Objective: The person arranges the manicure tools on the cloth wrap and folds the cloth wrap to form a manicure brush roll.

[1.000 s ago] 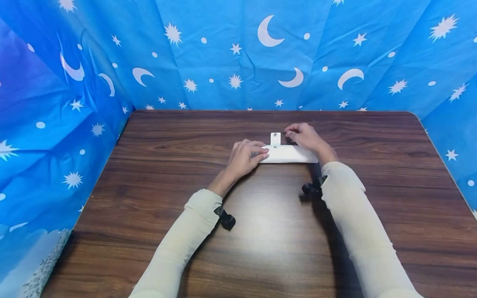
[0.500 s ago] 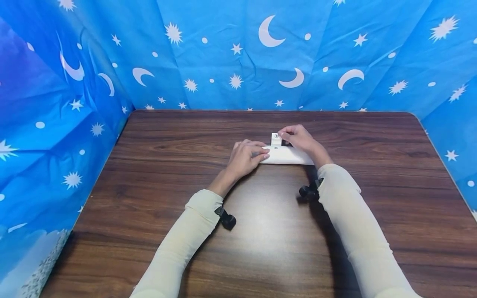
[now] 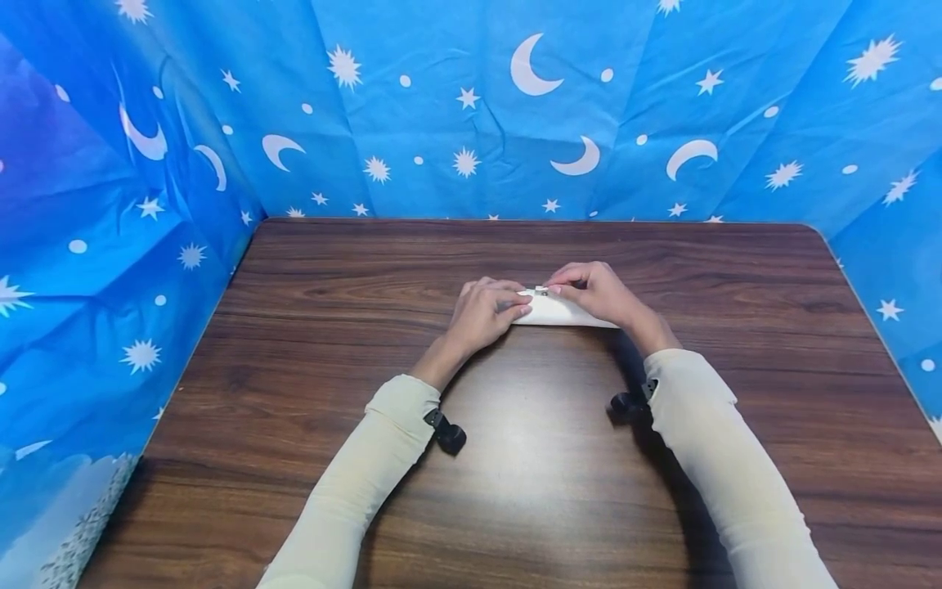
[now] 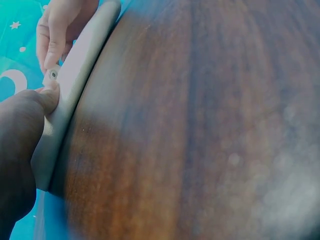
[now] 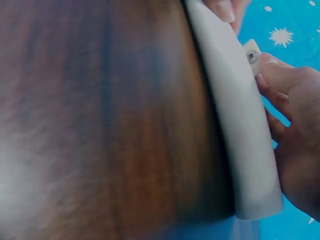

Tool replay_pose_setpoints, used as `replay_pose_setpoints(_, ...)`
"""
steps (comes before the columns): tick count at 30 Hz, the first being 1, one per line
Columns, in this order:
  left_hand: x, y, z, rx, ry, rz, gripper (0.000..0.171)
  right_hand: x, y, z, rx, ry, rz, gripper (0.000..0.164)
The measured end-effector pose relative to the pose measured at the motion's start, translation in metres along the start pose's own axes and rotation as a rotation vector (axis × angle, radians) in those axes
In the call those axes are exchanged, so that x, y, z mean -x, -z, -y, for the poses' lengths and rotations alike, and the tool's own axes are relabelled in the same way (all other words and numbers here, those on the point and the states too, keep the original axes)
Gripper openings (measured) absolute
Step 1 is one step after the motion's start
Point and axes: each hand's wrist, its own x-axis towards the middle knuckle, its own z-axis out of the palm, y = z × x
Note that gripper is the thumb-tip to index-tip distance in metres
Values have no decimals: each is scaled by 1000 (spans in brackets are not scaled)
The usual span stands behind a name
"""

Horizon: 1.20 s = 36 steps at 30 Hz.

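A long, narrow white case [image 3: 562, 313] lies crosswise on the table, a short white strap with a metal snap [image 5: 252, 56] rising from its far edge. My left hand [image 3: 482, 312] grips the left part of the case between thumb and fingers. On the other side, my right hand [image 3: 605, 294] pinches the strap between thumb and index finger. In the right wrist view the snap faces the near side, and the strap stands just off the case's rounded top. The right hand covers part of the case's right end in the head view.
Dark wood-grain table [image 3: 294, 343] lies under both arms. A blue cloth with white moons and stars [image 3: 441, 106] hangs behind its far edge and along both sides. A small black camera [image 3: 449, 438] is strapped to the left wrist, another [image 3: 625, 406] to the right.
My right hand has moved left to the strap, taken hold of it and folded it from lying flat beyond the case toward the near side. The left hand has stayed put.
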Motion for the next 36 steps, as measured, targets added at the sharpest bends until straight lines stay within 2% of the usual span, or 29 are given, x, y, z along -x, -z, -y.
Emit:
replay_pose_setpoints(7,-2,-1,0,-10,5,-17,24,6,-4,-1,79,107,-17,17)
replay_pose_setpoints(12,-2,-2,-1,-6,-4,-16,24,10,-4,-4,207,224,-22,16)
replay_pose_setpoints(16,-1,-5,-1,-11,8,-9,26,12,-4,-7,308,297,4,18)
replay_pose_setpoints(24,-1,-2,0,-20,-7,1,26,9,-4,-5,275,251,50,20)
replay_pose_setpoints(29,-3,-1,0,-20,2,5,26,6,-2,-3,292,239,74,21)
replay_pose_setpoints(36,2,-6,0,-5,13,12,26,13,-10,-11,219,229,11,20)
